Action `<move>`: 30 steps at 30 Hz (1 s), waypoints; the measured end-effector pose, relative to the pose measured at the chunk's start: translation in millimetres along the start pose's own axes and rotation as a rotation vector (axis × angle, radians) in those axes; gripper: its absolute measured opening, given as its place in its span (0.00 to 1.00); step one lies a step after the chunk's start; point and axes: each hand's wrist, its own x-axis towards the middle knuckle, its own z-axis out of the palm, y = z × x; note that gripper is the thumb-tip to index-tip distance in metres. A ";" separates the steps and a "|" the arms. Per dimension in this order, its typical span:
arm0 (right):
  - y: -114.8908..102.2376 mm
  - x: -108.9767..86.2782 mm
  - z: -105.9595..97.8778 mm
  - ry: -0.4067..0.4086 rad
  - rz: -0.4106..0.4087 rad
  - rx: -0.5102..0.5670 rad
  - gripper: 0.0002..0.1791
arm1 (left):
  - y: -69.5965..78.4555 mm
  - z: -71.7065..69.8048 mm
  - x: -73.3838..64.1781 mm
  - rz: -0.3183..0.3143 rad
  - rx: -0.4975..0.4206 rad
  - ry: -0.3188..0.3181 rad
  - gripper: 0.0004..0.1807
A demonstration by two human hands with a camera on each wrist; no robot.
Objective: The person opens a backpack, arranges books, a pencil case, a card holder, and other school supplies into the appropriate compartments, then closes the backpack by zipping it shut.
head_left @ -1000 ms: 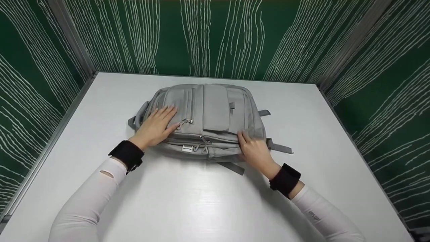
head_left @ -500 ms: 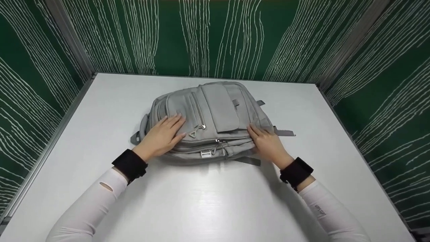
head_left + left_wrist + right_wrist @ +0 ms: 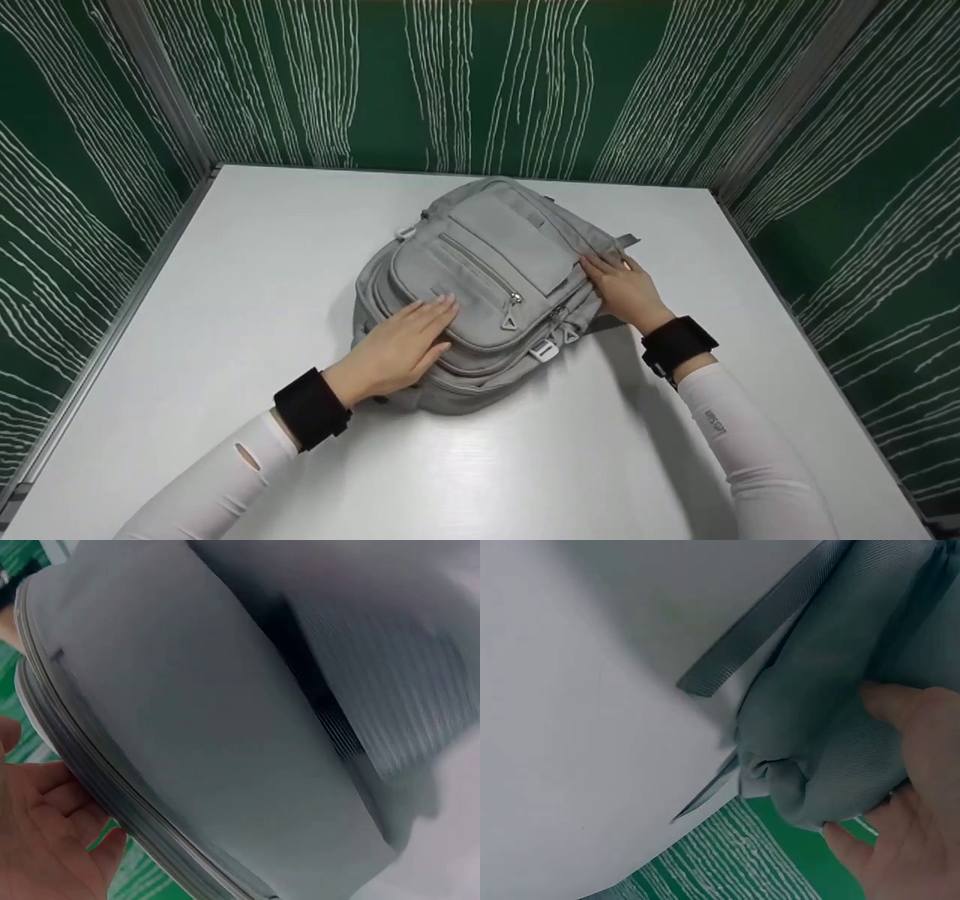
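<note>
A grey backpack [image 3: 480,247] lies on the white table [image 3: 450,480], front side up and turned at a slant. My left hand [image 3: 397,345] rests flat on its front near the rounded top end, fingers straight. At the bottom corner, my right hand [image 3: 630,292] grips the fabric. In the right wrist view the thumb [image 3: 892,701] presses into the side, with the fingers round the bottom. A zipper pull with a triangular ring [image 3: 510,319] hangs on the front pocket. The left wrist view shows the top panel [image 3: 172,690] and a ribbed strap [image 3: 390,682].
Loose webbing straps [image 3: 742,630] stick out from the bag's bottom end. A white buckle tag [image 3: 544,350] sits on the near side. Green walls [image 3: 390,75] with white wavy lines stand along the table's back and sides.
The backpack has turned on the table, its top end swinging toward me and its bottom end away. My left hand moved nearer and right; my right hand moved farther and right.
</note>
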 end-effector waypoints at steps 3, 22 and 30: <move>8.6 5.5 1.0 -0.024 0.035 -0.004 0.29 | 8.7 1.1 3.4 0.034 0.016 -0.028 0.34; -104.2 -46.5 -41.8 -0.003 0.075 0.491 0.63 | -75.9 -21.1 27.6 -0.101 0.116 -0.004 0.61; -122.4 -39.4 -38.0 -0.054 0.133 0.468 0.65 | -69.9 -17.3 33.8 -0.098 0.058 -0.013 0.60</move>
